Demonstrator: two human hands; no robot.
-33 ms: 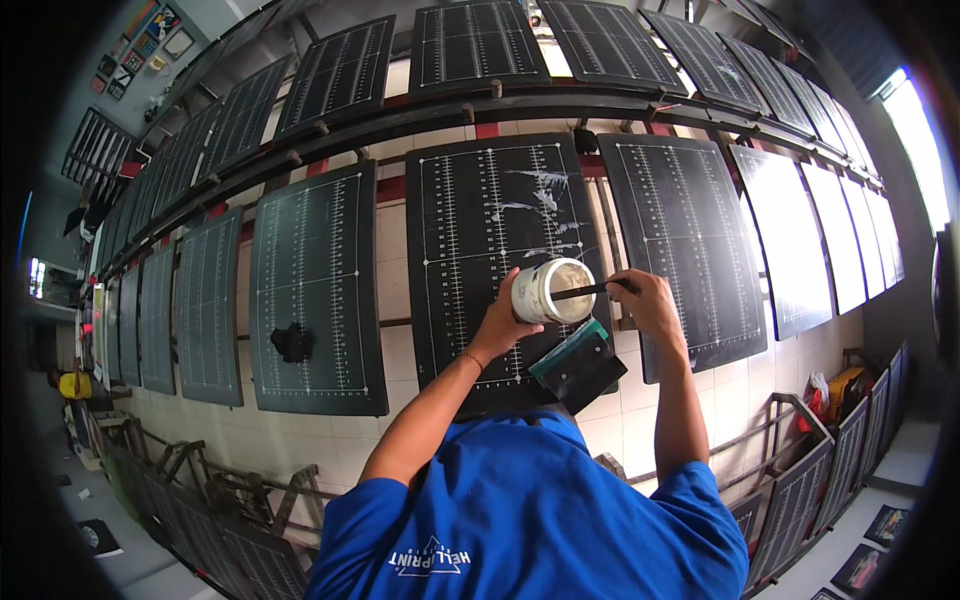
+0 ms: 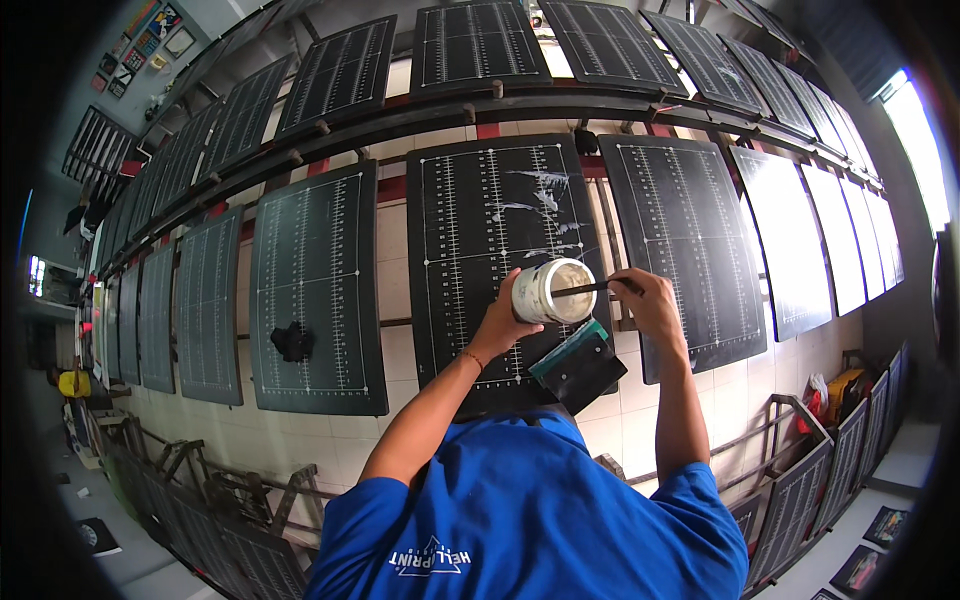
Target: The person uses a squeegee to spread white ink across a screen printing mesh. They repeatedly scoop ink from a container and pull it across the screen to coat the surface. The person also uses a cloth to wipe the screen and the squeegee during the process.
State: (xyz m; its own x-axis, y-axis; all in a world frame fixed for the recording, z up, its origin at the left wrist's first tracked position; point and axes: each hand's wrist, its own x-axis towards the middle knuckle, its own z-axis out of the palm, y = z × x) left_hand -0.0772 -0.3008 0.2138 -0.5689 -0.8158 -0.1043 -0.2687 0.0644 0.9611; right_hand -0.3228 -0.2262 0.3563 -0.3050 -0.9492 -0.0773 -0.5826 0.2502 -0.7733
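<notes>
My left hand [image 2: 500, 322] grips a white round jar [image 2: 543, 292], tilted so its open mouth faces right. My right hand [image 2: 655, 305] holds a thin dark stick [image 2: 592, 288] whose tip is inside the jar's mouth. Both hands are over a dark gridded board [image 2: 470, 250] that carries white smears [image 2: 545, 195] near its top. A black squeegee with a teal edge [image 2: 580, 365] lies on the board just below the jar, between my forearms.
More dark gridded boards [image 2: 315, 280] lie in rows to both sides and beyond, on a long metal frame [image 2: 500, 105]. A black rag [image 2: 293, 343] rests on the left neighbouring board. Metal racks [image 2: 790, 460] stand below on a tiled floor [image 2: 640, 415].
</notes>
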